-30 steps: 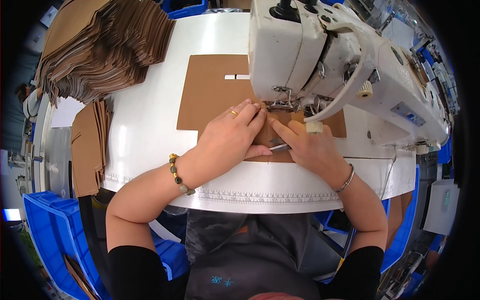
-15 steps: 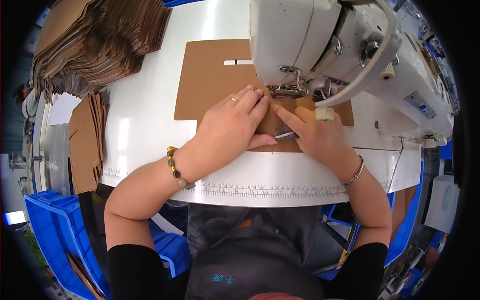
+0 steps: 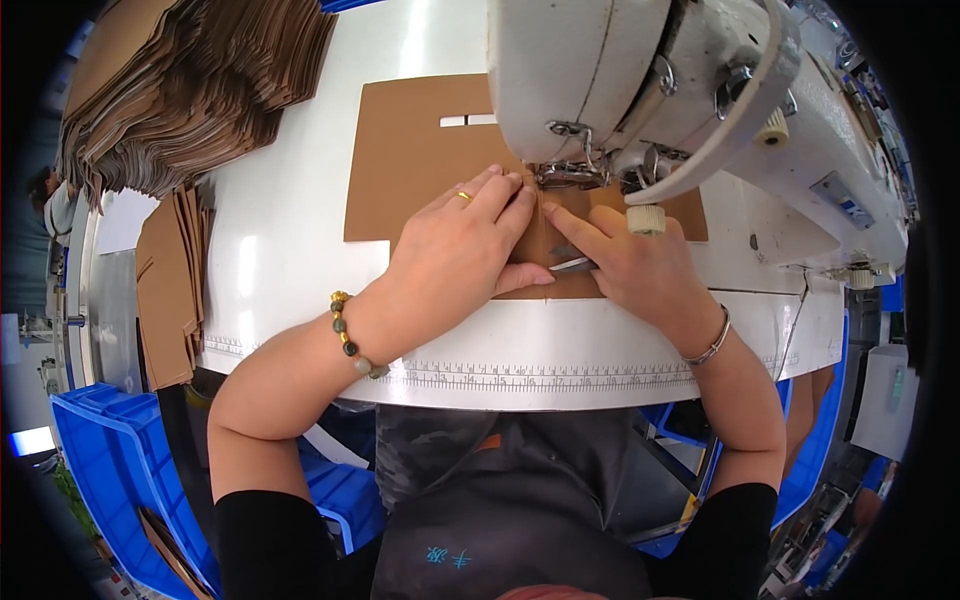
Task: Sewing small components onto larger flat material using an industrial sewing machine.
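Note:
My left hand (image 3: 455, 250) lies on a brown flat piece (image 3: 395, 150) with a slot near its top, fingers extended and close together, tips beside the metal presser foot (image 3: 570, 172) of a white sewing machine (image 3: 560, 70). My right hand (image 3: 645, 270) curls round a slim silver tool (image 3: 572, 264), apparently snips, its index finger stretched onto the piece just below the foot. The tool's point is near my left thumb. The needle is too small to make out. Part of the piece is hidden under the machine and my hands.
A tall stack of brown pieces (image 3: 200, 80) stands at back left, a smaller stack (image 3: 165, 290) below it. The white table (image 3: 300, 270) has a printed ruler along its front edge. Blue crates (image 3: 105, 460) flank my seat. Another person (image 3: 55, 210) is at far left.
The whole view has shifted, so table, machine and hands sit higher in the picture. My hands stay at the presser foot, with little visible movement relative to it.

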`<state>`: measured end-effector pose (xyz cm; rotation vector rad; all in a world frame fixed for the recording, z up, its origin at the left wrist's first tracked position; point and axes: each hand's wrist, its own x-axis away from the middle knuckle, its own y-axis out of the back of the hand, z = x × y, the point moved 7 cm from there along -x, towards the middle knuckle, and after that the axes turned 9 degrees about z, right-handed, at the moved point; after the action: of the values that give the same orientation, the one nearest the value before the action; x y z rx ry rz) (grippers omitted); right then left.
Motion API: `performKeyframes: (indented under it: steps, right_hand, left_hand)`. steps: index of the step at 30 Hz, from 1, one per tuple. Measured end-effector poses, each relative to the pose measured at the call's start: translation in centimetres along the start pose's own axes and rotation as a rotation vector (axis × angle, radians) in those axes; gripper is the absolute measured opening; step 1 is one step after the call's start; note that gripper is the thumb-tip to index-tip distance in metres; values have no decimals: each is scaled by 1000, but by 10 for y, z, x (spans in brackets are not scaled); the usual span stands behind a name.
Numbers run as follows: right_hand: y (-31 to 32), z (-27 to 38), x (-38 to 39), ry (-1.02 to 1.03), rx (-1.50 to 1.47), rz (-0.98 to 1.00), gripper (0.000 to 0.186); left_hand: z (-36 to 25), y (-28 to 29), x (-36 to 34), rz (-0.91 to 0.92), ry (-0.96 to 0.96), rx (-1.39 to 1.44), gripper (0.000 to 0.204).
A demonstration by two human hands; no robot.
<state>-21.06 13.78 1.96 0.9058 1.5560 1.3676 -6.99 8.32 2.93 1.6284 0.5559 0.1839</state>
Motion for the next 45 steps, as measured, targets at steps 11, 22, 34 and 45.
performKeyframes:
  steps: [11, 22, 34, 45]
  right_hand:
    - [-3, -3, 1, -51, 11, 58, 66]
    - [-2, -27, 7, -198, -711, -46, 34]
    - [18, -37, 11, -71, -928, -163, 26]
    - [28, 10, 0, 4, -543, -26, 30]
  left_hand:
    - [3, -1, -1, -8, -16, -4, 70]
    - [2, -2, -1, -13, 0, -63, 72]
    - [9, -1, 19, -9, 47, -68, 72]
    - [11, 39, 178, -25, 182, 97, 53]
